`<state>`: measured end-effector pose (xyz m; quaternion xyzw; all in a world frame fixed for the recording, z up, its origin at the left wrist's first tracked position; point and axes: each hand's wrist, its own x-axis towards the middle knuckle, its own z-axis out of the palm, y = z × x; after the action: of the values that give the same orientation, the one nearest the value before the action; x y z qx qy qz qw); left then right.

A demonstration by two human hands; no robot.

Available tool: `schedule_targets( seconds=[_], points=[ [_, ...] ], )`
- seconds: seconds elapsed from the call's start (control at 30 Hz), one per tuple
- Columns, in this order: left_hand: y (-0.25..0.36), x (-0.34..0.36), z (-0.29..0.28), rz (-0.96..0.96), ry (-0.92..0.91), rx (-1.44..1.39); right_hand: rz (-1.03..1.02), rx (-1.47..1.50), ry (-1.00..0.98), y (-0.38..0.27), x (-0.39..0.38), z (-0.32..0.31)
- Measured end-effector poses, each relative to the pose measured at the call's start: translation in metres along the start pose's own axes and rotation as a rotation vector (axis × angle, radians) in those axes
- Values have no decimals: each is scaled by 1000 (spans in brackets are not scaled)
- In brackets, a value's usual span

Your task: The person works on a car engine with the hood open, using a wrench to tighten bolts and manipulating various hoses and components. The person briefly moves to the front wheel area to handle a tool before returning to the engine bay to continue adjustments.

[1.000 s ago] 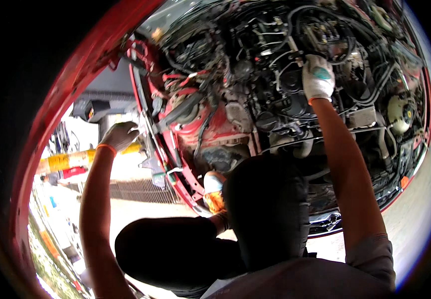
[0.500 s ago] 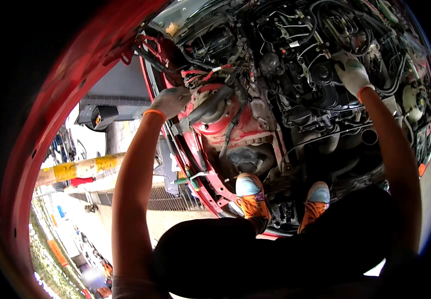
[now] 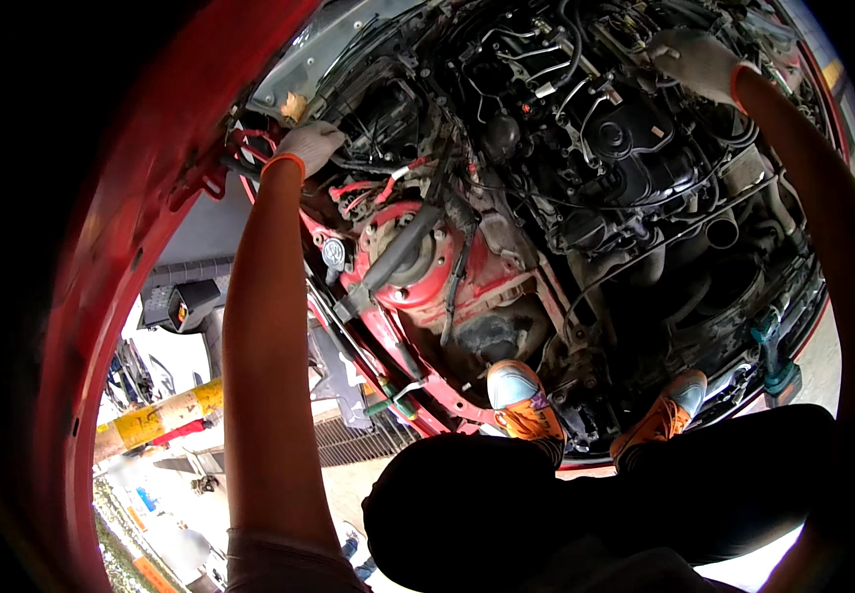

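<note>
My left hand (image 3: 309,146), in a pale work glove with an orange cuff, is at the far left of a car's engine bay. Its fingers are curled beside the dark trim and wiring; what they grip, if anything, is hidden. My right hand (image 3: 692,65), gloved alike, reaches to the hoses at the far right. Its fingers bend down among them and whatever they hold cannot be made out. Between the hands lies the black engine (image 3: 635,138) with thin metal pipes. Nearer, below my left hand, is the red strut tower (image 3: 427,287), crossed by a dark hose.
The raised red hood (image 3: 121,237) arches along the left. A green-handled tool (image 3: 391,399) lies on the left fender edge. A teal cordless tool (image 3: 779,368) stands at the front right edge. My orange shoes (image 3: 526,400) are at the bay's front. A dry leaf (image 3: 293,106) lies far left.
My left hand has moved from the strut tower farther away, toward the far left corner. My right hand has gone from the engine's top to the far right. The view has shifted, showing the teal tool.
</note>
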<state>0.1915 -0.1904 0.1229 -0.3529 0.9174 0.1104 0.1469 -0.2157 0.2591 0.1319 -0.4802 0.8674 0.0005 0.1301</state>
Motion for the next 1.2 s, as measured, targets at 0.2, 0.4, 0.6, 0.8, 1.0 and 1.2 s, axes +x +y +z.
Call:
schedule_targets(
  seconds=[0.2,0.4,0.6,0.8,1.0,1.2],
  points=[
    [-7,-1,9,-36,2,-219,-328,-422,291,17,26,60],
    [84,-23,18,164,-396,156,31,183,-2,-41,-36,61],
    [150,-7,36,398,-124,273,-405,-489,219,56,9,7],
    [195,-36,92,676,-154,614,-174,-232,254,-6,-21,58],
    [210,-80,175,604,-167,671,43,256,409,-46,-48,123],
    [203,-80,176,582,-211,420,138,370,472,-54,-53,128]
  ],
)
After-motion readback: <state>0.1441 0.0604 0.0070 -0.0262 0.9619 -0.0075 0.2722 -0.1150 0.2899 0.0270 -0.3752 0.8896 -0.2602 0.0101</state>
